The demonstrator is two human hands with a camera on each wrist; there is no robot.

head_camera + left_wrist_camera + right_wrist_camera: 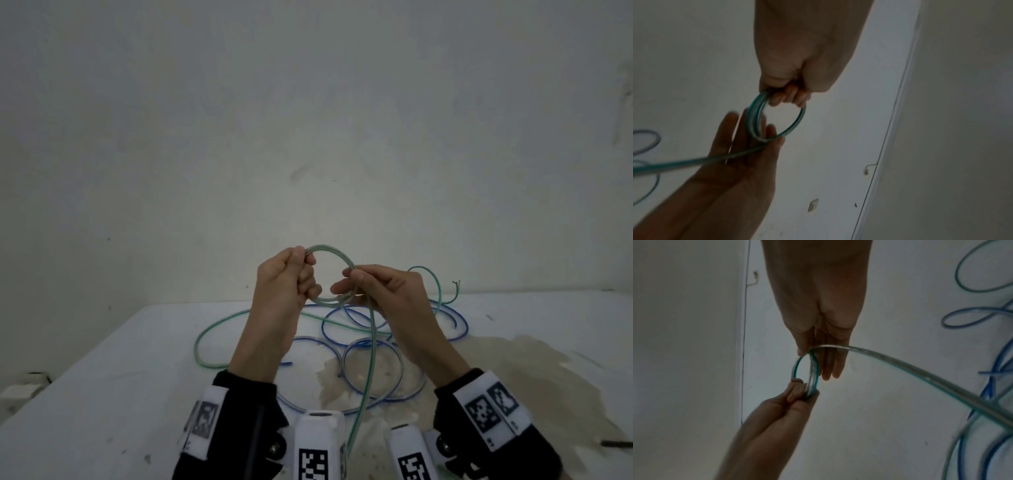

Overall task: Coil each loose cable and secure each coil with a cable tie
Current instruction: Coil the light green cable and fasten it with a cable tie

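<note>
Above the table I hold a small coil of green cable (330, 249) (753, 116) (815, 373) between both hands. My left hand (308, 270) (789, 97) grips the coil's left side with curled fingers. My right hand (346, 279) (818, 350) pinches the cable where it leaves the coil's right side; the other fingers (831, 368) lie straight along the coil. The loose green length (371, 342) hangs down toward me, and more of it lies on the table. A blue cable (467, 325) (998, 363) lies in loose loops on the table under my hands.
The white table (102, 377) has a brownish stain (513, 359) at the right. A thin dark strip (616, 443) lies at the right edge. A plain wall stands close behind the table. A white object (20, 387) sits beyond the table's left edge.
</note>
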